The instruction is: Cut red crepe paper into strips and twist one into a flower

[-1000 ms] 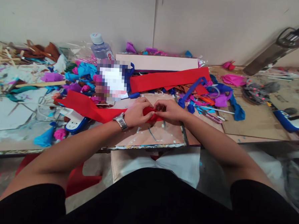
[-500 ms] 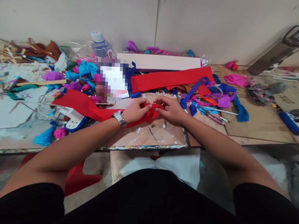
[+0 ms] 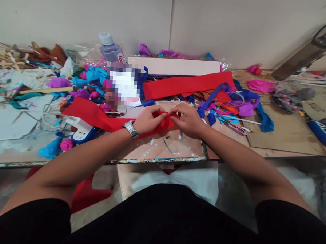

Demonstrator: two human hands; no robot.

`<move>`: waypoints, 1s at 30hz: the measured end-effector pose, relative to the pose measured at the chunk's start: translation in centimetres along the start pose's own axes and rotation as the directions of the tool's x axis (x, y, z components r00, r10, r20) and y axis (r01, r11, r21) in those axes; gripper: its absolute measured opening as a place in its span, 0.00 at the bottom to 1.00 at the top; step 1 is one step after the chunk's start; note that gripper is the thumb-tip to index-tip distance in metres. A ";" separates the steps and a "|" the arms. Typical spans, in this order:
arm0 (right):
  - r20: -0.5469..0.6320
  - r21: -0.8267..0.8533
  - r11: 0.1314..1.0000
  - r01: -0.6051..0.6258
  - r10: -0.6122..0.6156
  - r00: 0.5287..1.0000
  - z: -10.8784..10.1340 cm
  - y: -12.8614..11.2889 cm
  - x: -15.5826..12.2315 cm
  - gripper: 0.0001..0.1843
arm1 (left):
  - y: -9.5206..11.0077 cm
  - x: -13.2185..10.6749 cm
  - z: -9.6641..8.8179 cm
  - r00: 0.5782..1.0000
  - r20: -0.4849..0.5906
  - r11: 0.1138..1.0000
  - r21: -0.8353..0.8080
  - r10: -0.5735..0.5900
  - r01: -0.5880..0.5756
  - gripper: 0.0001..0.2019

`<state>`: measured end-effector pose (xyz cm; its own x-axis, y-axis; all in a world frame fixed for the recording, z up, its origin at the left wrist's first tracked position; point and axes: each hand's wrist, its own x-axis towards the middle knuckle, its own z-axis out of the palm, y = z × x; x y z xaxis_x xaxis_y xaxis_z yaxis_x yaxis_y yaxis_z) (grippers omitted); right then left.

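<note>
Capped plastic bottle at desk rear, contents unclear. Dark bottle far right, contents unclear too. Red strip in front of person, trailing left behind power strip. Left hand and right hand: fingers pinched on its end. Second red strip and coloured scraps crowd behind.

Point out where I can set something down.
Roomiest: the flat brown cardboard's near part, between the slim pink-handled tool and blue-and-white plastic object. A smaller, scrap-flecked patch of tan tabletop lies between the right hand and front edge. Crowded: around the translucent plastic bottle and crumpled blue sheets.
</note>
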<state>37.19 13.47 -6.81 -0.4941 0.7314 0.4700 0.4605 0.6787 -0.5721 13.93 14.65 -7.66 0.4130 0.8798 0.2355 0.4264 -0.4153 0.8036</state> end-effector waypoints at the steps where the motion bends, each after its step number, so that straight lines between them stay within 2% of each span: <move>1: 0.008 -0.010 1.000 0.003 -0.003 1.000 0.0 0.0 0.0 0.07 | 0.0 0.0 0.0 1.000 0.000 1.000 -0.008 0.008 -0.008 0.14; 9: -0.012 -0.031 0.999 0.010 -0.010 1.000 -0.1 0.1 -0.1 0.06 | 0.5 0.0 0.0 0.999 -0.048 0.999 -0.043 0.015 -0.017 0.12; 12: -0.023 -0.027 0.999 0.034 -0.035 0.999 0.0 0.2 -0.2 0.06 | 0.7 -0.1 0.0 0.999 -0.047 0.998 -0.064 0.017 -0.020 0.14; 20: -0.030 -0.060 0.998 0.002 -0.004 1.000 0.0 0.5 -0.2 0.09 | 1.1 -0.2 0.1 0.998 -0.061 0.998 -0.061 0.008 -0.012 0.17; 30: -0.020 -0.079 0.996 0.029 -0.031 0.999 -0.4 -0.5 0.0 0.10 | 1.0 -0.2 0.2 0.998 -0.066 0.996 -0.084 0.012 -0.017 0.16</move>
<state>37.25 13.17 -6.27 -0.4933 0.7115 0.5004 0.5025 0.7027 -0.5037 14.42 14.02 -7.03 0.3637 0.8882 0.2808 0.3501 -0.4097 0.8424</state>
